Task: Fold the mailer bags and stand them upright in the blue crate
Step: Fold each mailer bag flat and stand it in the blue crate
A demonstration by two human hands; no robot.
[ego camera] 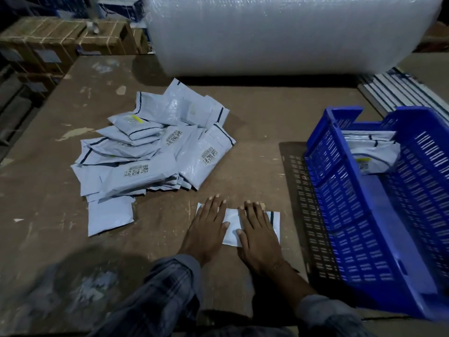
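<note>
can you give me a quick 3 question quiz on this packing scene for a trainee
1. True or false: both hands lie flat on one mailer on the table.
2. Where is the pile of unfolded mailers? A) in the crate B) on the table, left of the hands C) on the bubble wrap
3. What already stands at the far end of the crate?

Key
1. True: the left hand and right hand press it with straight fingers.
2. B
3. A few folded mailers.
</note>
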